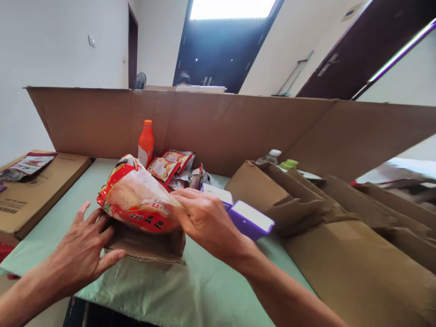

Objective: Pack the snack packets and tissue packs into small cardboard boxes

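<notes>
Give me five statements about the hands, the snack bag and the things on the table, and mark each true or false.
1. The right hand grips the red and yellow snack bag. True.
2. The left hand holds the orange bottle. False: it is open beside the small brown box; the bottle stands alone further back.
3. The orange bottle lies on its side. False: it stands upright.
4. Purple and white boxes lie right of the right hand. True.
5. The table cover is blue. False: pale green.

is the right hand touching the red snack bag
Touching: the head view shows the right hand pinching the edge of the red snack bag, fingers on its wrapper.
</notes>
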Demonstrator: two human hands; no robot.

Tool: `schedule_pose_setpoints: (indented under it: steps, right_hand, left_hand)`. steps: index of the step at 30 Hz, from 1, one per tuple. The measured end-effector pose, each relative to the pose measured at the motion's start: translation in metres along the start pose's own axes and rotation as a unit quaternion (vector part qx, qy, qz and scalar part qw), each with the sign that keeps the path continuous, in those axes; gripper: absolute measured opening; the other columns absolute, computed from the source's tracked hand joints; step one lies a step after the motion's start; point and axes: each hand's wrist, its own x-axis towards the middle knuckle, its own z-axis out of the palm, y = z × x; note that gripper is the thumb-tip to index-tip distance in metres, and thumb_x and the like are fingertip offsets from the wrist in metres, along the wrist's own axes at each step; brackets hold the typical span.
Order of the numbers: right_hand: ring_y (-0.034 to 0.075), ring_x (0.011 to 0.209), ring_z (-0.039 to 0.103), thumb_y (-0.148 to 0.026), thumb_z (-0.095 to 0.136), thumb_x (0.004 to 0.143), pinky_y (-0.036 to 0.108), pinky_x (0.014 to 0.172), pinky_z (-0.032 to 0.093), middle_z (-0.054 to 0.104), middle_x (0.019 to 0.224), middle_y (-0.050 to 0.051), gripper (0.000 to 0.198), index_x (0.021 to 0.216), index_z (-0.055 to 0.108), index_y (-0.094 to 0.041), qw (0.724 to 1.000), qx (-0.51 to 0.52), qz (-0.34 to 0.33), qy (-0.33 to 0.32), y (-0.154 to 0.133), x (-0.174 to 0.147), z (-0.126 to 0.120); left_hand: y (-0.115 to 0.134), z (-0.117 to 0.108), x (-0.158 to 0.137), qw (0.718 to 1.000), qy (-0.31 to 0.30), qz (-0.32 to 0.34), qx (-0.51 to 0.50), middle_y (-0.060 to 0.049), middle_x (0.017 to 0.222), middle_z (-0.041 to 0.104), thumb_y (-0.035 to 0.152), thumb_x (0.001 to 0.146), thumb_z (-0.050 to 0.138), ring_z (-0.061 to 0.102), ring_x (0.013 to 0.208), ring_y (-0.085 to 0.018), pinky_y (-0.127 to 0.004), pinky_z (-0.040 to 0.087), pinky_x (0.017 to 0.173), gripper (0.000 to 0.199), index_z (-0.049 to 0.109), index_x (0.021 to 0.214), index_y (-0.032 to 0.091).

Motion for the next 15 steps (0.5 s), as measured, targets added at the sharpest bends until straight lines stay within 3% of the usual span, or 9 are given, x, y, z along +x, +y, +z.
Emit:
schedule_pose_setpoints:
  steps: [2, 5, 7, 12, 15]
  right_hand:
    - [0.019, 0.073, 0.065, -0.017, 0.05, 0.098, 0.029, 0.064, 0.044, 0.073, 0.084, 0.006, 0.026, 0.081, 0.069, -0.021, 0.996, -0.072, -0.03, -0.042, -0.01, -0.004, -0.021]
    - [0.021, 0.07, 0.067, -0.007, 0.063, 0.085, 0.03, 0.057, 0.042, 0.074, 0.081, 0.007, 0.016, 0.08, 0.071, -0.02, 0.976, -0.152, -0.043, -0.152, -0.024, -0.003, -0.03]
    - [0.024, 0.071, 0.069, -0.003, 0.066, 0.08, 0.03, 0.056, 0.042, 0.074, 0.08, 0.01, 0.016, 0.081, 0.073, -0.017, 0.959, -0.187, -0.028, -0.212, -0.03, 0.003, -0.015]
    - [0.03, 0.085, 0.076, -0.005, 0.057, 0.091, 0.033, 0.067, 0.053, 0.078, 0.093, 0.019, 0.022, 0.09, 0.078, -0.01, 0.907, -0.164, 0.013, -0.388, -0.025, 0.023, 0.046]
    - [0.031, 0.095, 0.076, -0.015, 0.062, 0.094, 0.036, 0.076, 0.057, 0.078, 0.103, 0.018, 0.019, 0.104, 0.077, -0.009, 0.9, -0.145, 0.014, -0.412, -0.014, 0.025, 0.049]
  left_hand:
    - [-0.002, 0.005, -0.006, 0.999, 0.023, -0.007, 0.032, -0.014, 0.115, 0.07, 0.068, 0.094, 0.05, 0.059, 0.117, -0.036, -0.068, 0.028, 0.113, 0.054, 0.072, 0.109, 0.021]
    - [-0.003, 0.009, -0.009, 0.998, 0.03, -0.009, 0.049, -0.016, 0.119, 0.069, 0.073, 0.091, 0.05, 0.06, 0.116, -0.035, -0.064, 0.034, 0.11, 0.059, 0.073, 0.104, 0.02]
    - [0.0, 0.011, -0.009, 0.999, 0.028, -0.006, 0.045, -0.016, 0.119, 0.068, 0.073, 0.091, 0.049, 0.061, 0.115, -0.035, -0.065, 0.035, 0.11, 0.059, 0.073, 0.101, 0.02]
    - [0.004, 0.017, -0.01, 0.999, 0.031, -0.01, 0.04, -0.021, 0.119, 0.069, 0.069, 0.094, 0.05, 0.061, 0.117, -0.039, -0.067, 0.037, 0.108, 0.057, 0.073, 0.087, 0.018]
    - [0.002, 0.017, -0.017, 0.998, 0.064, 0.016, 0.021, -0.02, 0.137, 0.061, 0.063, 0.094, 0.055, 0.055, 0.129, -0.04, -0.063, 0.037, 0.112, 0.051, 0.072, 0.111, 0.018]
